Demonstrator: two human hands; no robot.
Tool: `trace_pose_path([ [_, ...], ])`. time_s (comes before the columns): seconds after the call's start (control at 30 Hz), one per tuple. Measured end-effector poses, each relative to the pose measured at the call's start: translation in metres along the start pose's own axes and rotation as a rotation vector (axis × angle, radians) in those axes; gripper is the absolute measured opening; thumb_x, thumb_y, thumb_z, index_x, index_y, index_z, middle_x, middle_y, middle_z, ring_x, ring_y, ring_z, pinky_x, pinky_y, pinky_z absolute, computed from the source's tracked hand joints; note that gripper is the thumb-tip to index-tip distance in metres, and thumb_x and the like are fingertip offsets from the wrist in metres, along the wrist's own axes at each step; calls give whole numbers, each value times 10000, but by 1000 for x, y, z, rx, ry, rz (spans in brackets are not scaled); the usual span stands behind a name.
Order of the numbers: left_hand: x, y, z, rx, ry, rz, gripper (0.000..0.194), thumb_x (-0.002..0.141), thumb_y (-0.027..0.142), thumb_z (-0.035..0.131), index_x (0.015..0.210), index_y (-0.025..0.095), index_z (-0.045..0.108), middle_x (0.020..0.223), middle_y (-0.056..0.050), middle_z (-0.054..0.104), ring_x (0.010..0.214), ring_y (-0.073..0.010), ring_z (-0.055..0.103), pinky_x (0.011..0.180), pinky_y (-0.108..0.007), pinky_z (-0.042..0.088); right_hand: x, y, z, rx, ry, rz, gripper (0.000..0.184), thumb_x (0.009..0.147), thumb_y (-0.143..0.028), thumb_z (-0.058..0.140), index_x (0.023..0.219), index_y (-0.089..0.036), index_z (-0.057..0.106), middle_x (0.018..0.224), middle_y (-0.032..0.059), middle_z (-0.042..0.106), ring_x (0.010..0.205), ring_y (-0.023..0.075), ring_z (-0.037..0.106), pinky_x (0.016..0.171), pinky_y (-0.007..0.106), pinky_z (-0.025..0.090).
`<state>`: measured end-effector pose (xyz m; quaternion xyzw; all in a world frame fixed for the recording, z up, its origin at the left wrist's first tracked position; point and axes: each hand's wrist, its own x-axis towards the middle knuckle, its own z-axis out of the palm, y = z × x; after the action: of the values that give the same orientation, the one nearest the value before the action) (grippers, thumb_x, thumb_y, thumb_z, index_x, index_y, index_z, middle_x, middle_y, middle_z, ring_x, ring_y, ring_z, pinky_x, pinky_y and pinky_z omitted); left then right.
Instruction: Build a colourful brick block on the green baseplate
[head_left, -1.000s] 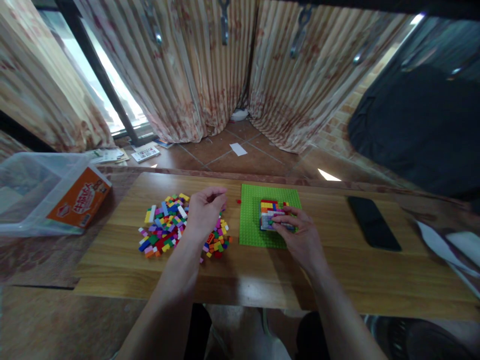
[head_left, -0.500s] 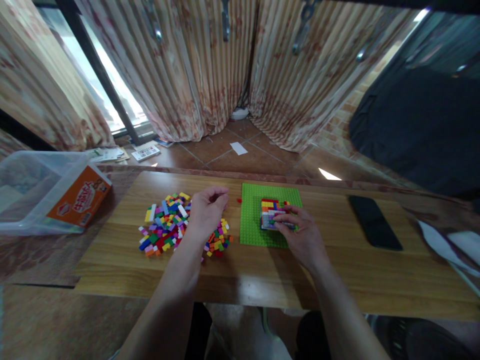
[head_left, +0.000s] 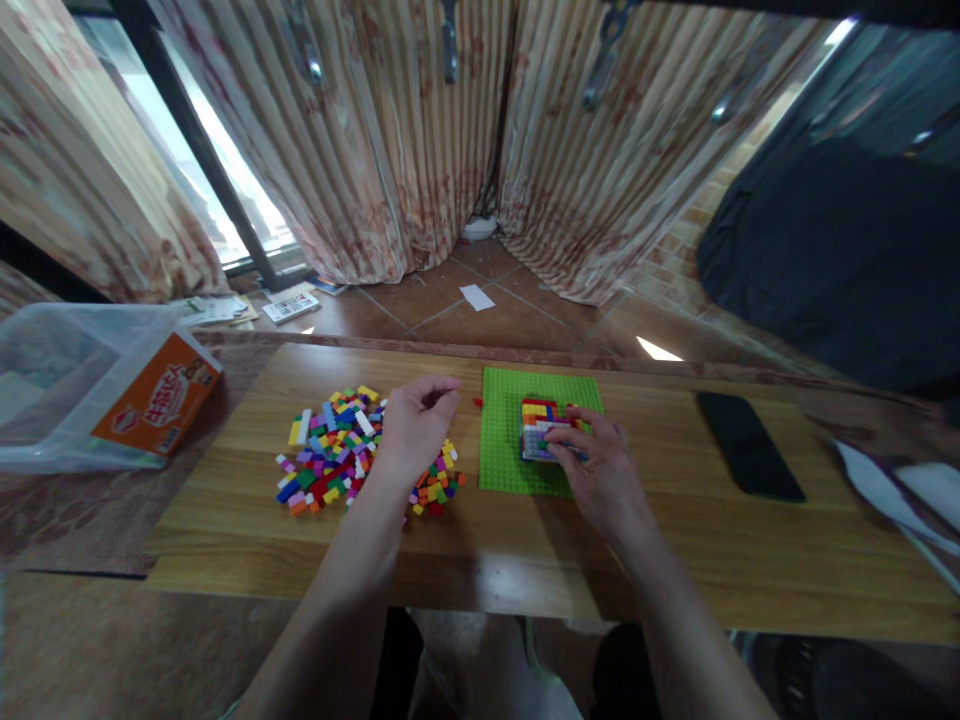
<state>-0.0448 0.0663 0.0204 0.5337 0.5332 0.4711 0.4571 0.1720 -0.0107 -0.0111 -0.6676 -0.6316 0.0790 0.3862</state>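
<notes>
My right hand (head_left: 604, 465) is at the right side of a block of multicoloured toy bricks (head_left: 534, 412), built on a green baseplate (head_left: 499, 400). Its thumb and forefinger are pinched at the top of the block, on what looks like a toy brick mostly covered by the fingertips. My left hand (head_left: 416, 420) hovers over the right part of a heap of loose toy bricks (head_left: 326, 450), fingers curled and thumb against forefinger. Whatever that pinch holds is hidden. A small red brick (head_left: 478, 402) lies by the baseplate's left edge.
The wooden table (head_left: 480, 550) carries a black phone (head_left: 750, 445) on the right. White papers (head_left: 892, 490) are at the far right. A clear plastic bin (head_left: 67, 400) with an orange label stands left of the table. Curtains (head_left: 420, 150) hang beyond.
A green spot seen earlier by my right fingertips no longer shows. My right fingers have shifted slightly on the block. My left hand has drifted a little to the right, still pinched.
</notes>
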Motion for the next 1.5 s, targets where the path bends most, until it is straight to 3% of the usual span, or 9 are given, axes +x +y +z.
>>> trace_pose_path([
  [0.3,2,-4,-1,58,-24,53,230,726,256,631,895,141,734,681,-5,669,616,-119,573,581,-223,450,2,1,-5,119,-55,128,145,757,-316,663,838,-246,761,1165,93,624,1125,278,568,994,502,432],
  [0.63,0,-1,0,100,-34,45,252,744,265,604,911,130,736,712,-26,674,625,-131,581,587,-236,456,2,4,-4,246,11,248,190,750,-339,653,859,-202,729,1175,115,599,1101,261,582,940,468,477],
  [0.97,0,-1,0,159,-36,74,263,763,251,581,935,138,744,790,-42,716,639,-136,593,625,-248,472,4,-1,2,212,49,249,102,695,-283,672,735,-192,695,1108,110,587,1074,260,584,927,452,482],
  [1.27,-5,5,4,216,-74,119,226,785,228,573,901,148,750,750,-25,708,686,-143,617,672,-243,477,2,-5,7,247,79,215,133,751,-324,633,698,-208,671,1107,100,573,1117,256,565,901,422,502],
  [1.5,-5,7,5,225,-66,109,206,794,225,573,883,148,743,746,-25,704,689,-144,617,675,-246,477,3,-1,4,257,54,215,160,773,-336,636,843,-208,701,1165,108,597,1128,254,570,965,456,468],
])
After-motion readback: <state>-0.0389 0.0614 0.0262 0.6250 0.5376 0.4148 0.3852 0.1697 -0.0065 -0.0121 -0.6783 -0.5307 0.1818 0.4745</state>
